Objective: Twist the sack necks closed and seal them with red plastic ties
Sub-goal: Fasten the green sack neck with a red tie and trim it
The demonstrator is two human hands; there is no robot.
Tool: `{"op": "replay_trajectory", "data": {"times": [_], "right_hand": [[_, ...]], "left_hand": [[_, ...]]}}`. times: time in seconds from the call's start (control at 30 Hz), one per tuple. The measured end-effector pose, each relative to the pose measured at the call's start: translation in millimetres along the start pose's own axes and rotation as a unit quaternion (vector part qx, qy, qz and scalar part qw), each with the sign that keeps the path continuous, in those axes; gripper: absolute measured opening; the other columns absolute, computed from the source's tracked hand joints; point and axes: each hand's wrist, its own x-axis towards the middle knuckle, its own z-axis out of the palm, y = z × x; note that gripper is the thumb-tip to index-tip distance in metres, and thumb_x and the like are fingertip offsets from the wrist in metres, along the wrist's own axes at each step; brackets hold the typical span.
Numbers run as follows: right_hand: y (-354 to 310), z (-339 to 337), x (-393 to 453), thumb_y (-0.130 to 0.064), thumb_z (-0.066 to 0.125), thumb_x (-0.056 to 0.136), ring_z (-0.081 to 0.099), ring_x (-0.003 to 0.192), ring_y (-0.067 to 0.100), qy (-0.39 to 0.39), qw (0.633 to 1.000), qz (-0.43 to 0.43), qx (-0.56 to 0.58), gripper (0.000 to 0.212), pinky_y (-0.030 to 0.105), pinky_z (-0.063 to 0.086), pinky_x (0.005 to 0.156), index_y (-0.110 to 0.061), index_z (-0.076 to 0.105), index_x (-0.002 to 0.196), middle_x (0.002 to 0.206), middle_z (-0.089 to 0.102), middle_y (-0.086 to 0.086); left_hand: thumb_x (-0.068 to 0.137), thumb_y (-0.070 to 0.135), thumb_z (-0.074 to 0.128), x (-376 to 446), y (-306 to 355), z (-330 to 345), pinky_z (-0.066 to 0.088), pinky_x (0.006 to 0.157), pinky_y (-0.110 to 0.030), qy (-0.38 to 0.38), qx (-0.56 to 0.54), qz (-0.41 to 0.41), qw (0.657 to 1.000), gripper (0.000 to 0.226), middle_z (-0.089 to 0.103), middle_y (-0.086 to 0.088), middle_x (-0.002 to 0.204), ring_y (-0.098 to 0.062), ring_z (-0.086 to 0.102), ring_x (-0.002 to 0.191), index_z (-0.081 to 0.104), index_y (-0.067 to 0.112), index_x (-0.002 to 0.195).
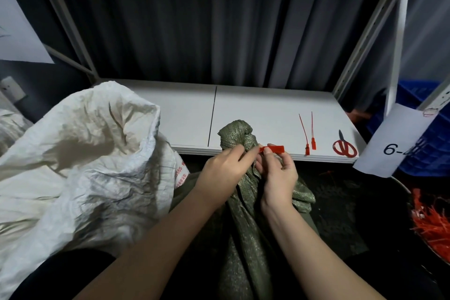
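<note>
Green sack (246, 192) upright before worktop (267, 109), neck twisted. Left hand (224, 168) grips neck; right hand (277, 173) pinches red tie (272, 149) at neck. Step: sealing. Next, judged: cinch tie tight. Two spare ties (308, 136) on worktop.

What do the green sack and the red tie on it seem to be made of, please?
Dull olive-green sack: apparently woven plastic cloth, matt, with a speckled weave visible. Flat red tie at its neck: likely moulded plastic, smooth, slightly glossy.
</note>
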Motion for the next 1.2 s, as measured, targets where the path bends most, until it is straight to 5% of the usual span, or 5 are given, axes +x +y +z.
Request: {"op": "replay_trajectory", "data": {"times": [0.13,0.3,0.43,0.53,1.2], "right_hand": [[-1.2,-1.7,0.6,-0.002,0.058,0.091,0.068,0.065,0.007,0.005,1.000,0.011,0.010,0.011,0.018,0.056,0.065,-0.009,0.054,0.099,0.069,0.071,-0.003],[-1.4,-4.9,-2.1,-0.006,0.054,0.094,0.066,0.066,0.006,-0.003,0.999,0.031,0.004,0.014,0.015,0.055,0.064,-0.010,0.059,0.082,0.071,0.067,-0.003],[-1.0,-6.3,-1.3,-0.009,0.050,0.097,0.068,0.070,0.008,-0.008,1.000,0.025,0.008,0.012,0.018,0.056,0.068,-0.009,0.059,0.088,0.082,0.065,0.006],[-1.3,-5.7,-1.6,-0.009,0.049,0.097,0.069,0.070,0.008,-0.008,0.999,0.026,0.016,0.012,0.017,0.056,0.067,-0.008,0.059,0.090,0.083,0.066,0.006],[0.5,-5.8,-1.0,-0.009,0.048,0.097,0.069,0.071,0.009,-0.008,0.999,0.033,0.022,0.011,0.018,0.057,0.069,-0.008,0.058,0.091,0.087,0.065,0.010]], "left_hand": [[0.057,0.005,0.081,4.1,-3.8,-1.4,0.046,0.044,-0.026,-0.033,-0.005,0.051,0.998,0.057,0.058,-0.005,0.080,-0.021,0.061,0.064,0.069,0.014,0.111],[0.048,0.012,0.087,6.5,-1.5,-3.7,0.042,0.040,-0.022,-0.064,0.024,0.057,0.996,0.065,0.057,-0.002,0.078,-0.017,0.060,0.062,0.070,0.019,0.111],[0.068,0.015,0.053,8.8,3.9,-5.7,0.036,0.034,-0.020,-0.042,0.045,0.069,0.996,0.043,0.057,-0.002,0.074,-0.016,0.059,0.053,0.074,0.021,0.105],[0.067,0.014,0.031,8.8,7.0,-6.7,0.034,0.032,-0.019,-0.027,0.058,0.059,0.996,0.057,0.058,-0.001,0.072,-0.014,0.058,0.048,0.075,0.021,0.103],[0.068,0.014,0.032,8.1,4.9,-2.7,0.036,0.033,-0.021,-0.009,0.051,0.063,0.997,0.057,0.057,-0.003,0.074,-0.016,0.058,0.050,0.073,0.019,0.106]]}}
